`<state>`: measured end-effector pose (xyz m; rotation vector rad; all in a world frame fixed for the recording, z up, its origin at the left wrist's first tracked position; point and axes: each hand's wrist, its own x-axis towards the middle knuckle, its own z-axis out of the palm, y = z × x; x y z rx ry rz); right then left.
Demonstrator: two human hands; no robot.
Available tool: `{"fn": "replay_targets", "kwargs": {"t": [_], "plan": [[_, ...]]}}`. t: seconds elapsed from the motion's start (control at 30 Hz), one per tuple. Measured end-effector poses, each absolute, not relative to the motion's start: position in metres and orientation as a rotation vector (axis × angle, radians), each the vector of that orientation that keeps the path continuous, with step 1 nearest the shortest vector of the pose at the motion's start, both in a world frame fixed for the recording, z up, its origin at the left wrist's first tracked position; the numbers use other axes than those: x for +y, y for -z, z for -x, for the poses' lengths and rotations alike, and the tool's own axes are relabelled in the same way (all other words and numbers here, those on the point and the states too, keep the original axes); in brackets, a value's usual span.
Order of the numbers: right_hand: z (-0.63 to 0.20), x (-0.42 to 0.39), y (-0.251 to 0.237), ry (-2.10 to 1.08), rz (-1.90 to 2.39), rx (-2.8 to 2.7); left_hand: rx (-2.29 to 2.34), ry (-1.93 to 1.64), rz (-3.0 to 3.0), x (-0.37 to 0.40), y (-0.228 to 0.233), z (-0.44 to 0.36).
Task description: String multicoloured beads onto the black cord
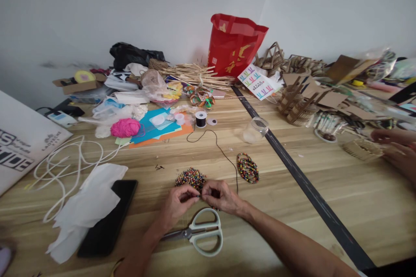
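My left hand [177, 204] and my right hand [221, 197] meet fingertip to fingertip just in front of a loose pile of small multicoloured beads [190, 178]. Both pinch something tiny between them, seemingly a bead and the end of the black thread [224, 151]. That thread runs from my right hand back to a black spool [200, 119]. A coiled string of finished beads [248, 167] lies to the right of the pile. Scissors with pale green handles [204, 233] rest on the table under my wrists.
A black phone [108, 218] and white tissue [86, 207] lie at left beside white cord [65, 162]. A glass jar [255, 130], pink yarn [125, 127], a red bag [234, 45] and craft clutter fill the back. Another person's hands [394, 149] work at right.
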<state>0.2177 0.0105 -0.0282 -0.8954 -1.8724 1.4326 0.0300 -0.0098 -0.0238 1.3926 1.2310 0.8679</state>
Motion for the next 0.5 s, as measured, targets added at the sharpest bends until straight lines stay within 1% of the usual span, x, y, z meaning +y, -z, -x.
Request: {"fn": "replay_targets", "kwargs": {"t": [0.5], "plan": [[-0.2176,0.0107,0.0267,-1.413,0.892,-1.882,1.209,-0.893,-1.42,-0.0092,0.0239,-0.0285]]}}
